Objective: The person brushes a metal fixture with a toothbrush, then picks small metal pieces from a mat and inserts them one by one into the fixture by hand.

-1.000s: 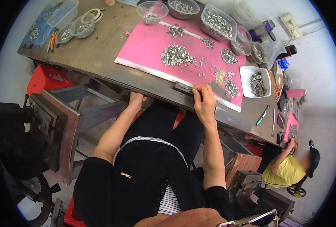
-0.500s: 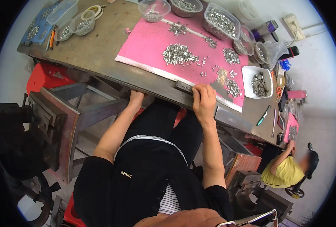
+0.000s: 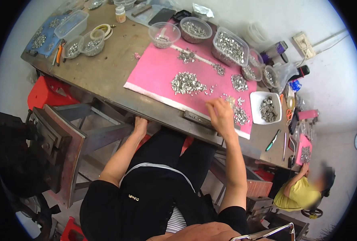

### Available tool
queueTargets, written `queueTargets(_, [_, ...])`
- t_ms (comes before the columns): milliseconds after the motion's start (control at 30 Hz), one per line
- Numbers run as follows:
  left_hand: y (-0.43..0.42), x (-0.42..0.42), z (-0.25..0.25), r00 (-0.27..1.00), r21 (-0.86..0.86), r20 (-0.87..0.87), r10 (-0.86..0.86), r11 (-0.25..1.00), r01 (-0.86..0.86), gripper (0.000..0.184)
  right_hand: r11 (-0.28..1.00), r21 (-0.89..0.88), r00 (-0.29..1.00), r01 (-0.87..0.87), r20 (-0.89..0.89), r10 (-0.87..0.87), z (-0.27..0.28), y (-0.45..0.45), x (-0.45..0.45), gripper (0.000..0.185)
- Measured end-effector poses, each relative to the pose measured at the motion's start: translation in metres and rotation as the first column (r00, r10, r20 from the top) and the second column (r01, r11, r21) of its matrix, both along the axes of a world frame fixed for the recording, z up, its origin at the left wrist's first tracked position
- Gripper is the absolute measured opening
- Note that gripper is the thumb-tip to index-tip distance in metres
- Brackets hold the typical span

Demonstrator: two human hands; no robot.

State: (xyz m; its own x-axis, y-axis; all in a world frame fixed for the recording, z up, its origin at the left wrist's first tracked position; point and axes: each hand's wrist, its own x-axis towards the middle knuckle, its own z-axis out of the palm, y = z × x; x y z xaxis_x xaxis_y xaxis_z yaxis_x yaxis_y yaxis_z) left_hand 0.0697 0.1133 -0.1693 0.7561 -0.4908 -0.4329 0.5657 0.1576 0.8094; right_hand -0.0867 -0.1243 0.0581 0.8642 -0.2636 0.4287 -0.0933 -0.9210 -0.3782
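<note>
My right hand (image 3: 221, 117) has its fingers bent and drawn together above the front of the pink cloth (image 3: 152, 70); anything between the fingertips is too small to tell. Left of its wrist, a dark metal block (image 3: 196, 117) sits at the table's front edge. A large pile of small silvery metal pieces (image 3: 186, 83) lies on the cloth beyond that block, and a smaller pile (image 3: 240, 115) is just right of the hand. My left hand (image 3: 140, 125) is at the underside of the table's front edge, its fingers mostly hidden.
A white tray (image 3: 254, 108) holds metal pieces at the right. Clear tubs, among them a large one (image 3: 229, 47), line the cloth's back. A green-handled tool (image 3: 273, 140) lies right. A co-worker in yellow (image 3: 297, 195) sits farther right. Red stool (image 3: 50, 92) at left.
My right hand has left the metal block and moved out over the cloth towards the small piles. My left hand stays at the table edge. The view has tilted up, showing more of the table's back.
</note>
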Motion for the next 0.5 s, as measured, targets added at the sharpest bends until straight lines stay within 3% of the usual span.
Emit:
queueTargets(167, [-0.005, 0.000, -0.015, 0.953, 0.069, 0.301, 0.018, 0.997, -0.040, 0.039, 0.996, 0.070, 0.997, 0.046, 0.050, -0.050, -0.003, -0.062, 0.087, 0.011])
queueTargets(233, [-0.003, 0.007, -0.003, 0.969, 0.084, 0.242, -0.037, 0.996, 0.017, 0.032, 0.995, 0.066, 0.997, 0.070, 0.040, -0.072, -0.015, -0.080, 0.117, 0.011])
queueTargets(300, [0.009, 0.013, 0.019, 0.986, 0.058, 0.008, -0.169, 0.984, 0.169, 0.025, 0.996, 0.006, 0.996, 0.091, 0.012, -0.091, -0.028, -0.094, 0.138, 0.012])
queueTargets(400, [0.009, 0.011, 0.011, 0.997, 0.049, -0.062, -0.055, 0.997, 0.059, 0.019, 0.990, -0.075, 0.991, 0.122, -0.048, -0.126, -0.041, -0.102, 0.156, 0.011])
queueTargets(500, [0.016, 0.018, -0.014, 0.994, 0.064, -0.074, -0.077, 0.995, 0.081, 0.019, 0.984, -0.113, 0.988, 0.137, -0.052, -0.143, -0.043, -0.106, 0.165, 0.011])
